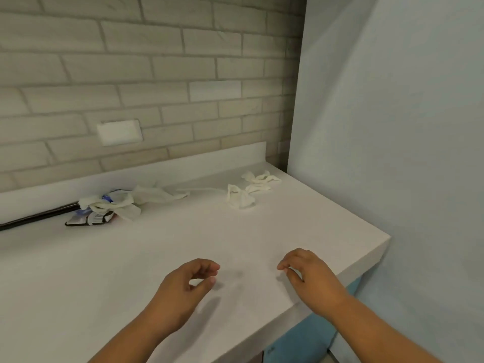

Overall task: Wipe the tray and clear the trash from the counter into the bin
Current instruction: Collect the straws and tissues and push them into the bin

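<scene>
The trash lies along the back of the bench [183,239], in two groups. At mid-left of the frame is a heap of crumpled white tissues [112,204] lying over a dark printed wrapper [87,219], with one longer tissue [159,193] trailing right from it. Further right, nearer the corner, a balled tissue [239,197] sits just beside a few smaller twisted scraps [259,179]. Neither the tray nor the bin can be made out with certainty; a dark strip [36,216] running off the left edge, touching the heap, may be a tray rim, but that cannot be told

The left hand [183,284] and right hand [309,276] hover low over the near part of the bench, well apart from the trash. The fingers [207,267] of both are loosely curled and hold nothing

Behind the bench stands a pale brick wall [157,74] with a white wall plate [119,132], and a light blue panel [392,127] closes off the right side

By my reading, the trash-clearing step is at its start, with nothing gathered yet. The next move calls for a reach forward across the bench: the right hand is better placed for the balled tissue and scraps, the left for the heap. The tissues are light and loose, so they want pinching together into one bunch, or bits may drop on the way to the bin
</scene>
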Motion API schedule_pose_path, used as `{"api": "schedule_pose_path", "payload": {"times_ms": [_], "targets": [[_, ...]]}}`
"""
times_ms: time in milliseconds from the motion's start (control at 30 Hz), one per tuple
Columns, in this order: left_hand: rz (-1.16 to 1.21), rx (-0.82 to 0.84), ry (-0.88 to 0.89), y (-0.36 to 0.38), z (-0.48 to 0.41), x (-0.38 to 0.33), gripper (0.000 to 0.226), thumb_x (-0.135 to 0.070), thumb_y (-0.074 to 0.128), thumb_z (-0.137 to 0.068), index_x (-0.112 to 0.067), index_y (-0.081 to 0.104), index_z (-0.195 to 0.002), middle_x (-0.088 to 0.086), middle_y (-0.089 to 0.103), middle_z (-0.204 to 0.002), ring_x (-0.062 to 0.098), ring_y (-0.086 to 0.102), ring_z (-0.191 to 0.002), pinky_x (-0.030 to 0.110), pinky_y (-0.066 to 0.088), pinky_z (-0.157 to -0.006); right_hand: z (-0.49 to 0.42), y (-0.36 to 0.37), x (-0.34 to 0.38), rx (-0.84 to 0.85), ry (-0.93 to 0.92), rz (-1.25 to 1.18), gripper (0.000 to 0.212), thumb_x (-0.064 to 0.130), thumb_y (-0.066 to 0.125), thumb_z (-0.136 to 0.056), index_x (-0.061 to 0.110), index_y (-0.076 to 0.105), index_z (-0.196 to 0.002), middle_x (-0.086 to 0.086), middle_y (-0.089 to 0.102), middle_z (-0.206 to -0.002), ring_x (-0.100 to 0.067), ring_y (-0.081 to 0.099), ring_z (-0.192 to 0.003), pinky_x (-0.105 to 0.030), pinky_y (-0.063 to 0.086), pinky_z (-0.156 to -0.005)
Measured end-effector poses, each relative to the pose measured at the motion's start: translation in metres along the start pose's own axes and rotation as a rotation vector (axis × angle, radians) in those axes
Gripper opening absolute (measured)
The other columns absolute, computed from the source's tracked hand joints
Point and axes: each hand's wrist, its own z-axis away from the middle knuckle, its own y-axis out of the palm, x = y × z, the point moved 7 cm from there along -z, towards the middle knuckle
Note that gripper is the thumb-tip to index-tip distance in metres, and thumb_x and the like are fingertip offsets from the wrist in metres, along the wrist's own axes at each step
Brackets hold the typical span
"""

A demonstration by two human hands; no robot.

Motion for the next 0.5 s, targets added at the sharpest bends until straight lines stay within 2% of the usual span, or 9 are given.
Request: {"api": "schedule_pose_path", "payload": {"times_ms": [100,200,267,500], "targets": [[-0.014,-0.045,-0.011,-0.039,-0.013,0.023,0.018,-0.020,0.060,-0.089,-0.035,0.064,-0.098,-0.033,0.062,-0.101,-0.012,0.056,-0.100,0.011,0.044,-0.073,-0.037,0.023,0.033,0.013,-0.042,-0.002,0.024,0.016,0.048,-0.096,0.027,0.067,-0.104,0.022,0.050,-0.104,0.001,0.047,-0.104,0.000,0.028,-0.088],[-0.044,-0.081,-0.037,-0.076,-0.022,0.050,0.017,-0.020,0.060,-0.089,-0.034,0.064,-0.098,-0.021,0.068,-0.096,-0.013,0.055,-0.098,0.013,0.044,-0.075,-0.069,0.052,0.068,0.039,-0.090,-0.033,0.024,0.015,0.048,-0.096,0.027,0.067,-0.103,0.032,0.045,-0.098,0.002,0.047,-0.105,-0.003,0.031,-0.089],[-0.080,-0.094,-0.054,-0.098,-0.028,0.068,0.017,-0.021,0.060,-0.089,-0.034,0.064,-0.099,-0.020,0.066,-0.099,-0.014,0.055,-0.097,0.013,0.044,-0.076,-0.084,0.073,0.090,0.074,-0.125,-0.046,0.024,0.015,0.048,-0.096,0.028,0.067,-0.103,0.036,0.042,-0.097,0.003,0.046,-0.104,-0.001,0.030,-0.087],[-0.289,-0.165,-0.128,-0.178,-0.064,0.124,0.020,-0.028,0.062,-0.088,-0.039,0.057,-0.104,-0.019,0.059,-0.106,0.000,0.054,-0.106,0.015,0.037,-0.083,-0.125,0.128,0.142,0.220,-0.249,-0.041,0.027,0.017,0.046,-0.096,0.030,0.066,-0.108,0.037,0.040,-0.095,0.007,0.044,-0.104,0.000,0.029,-0.086]]}}
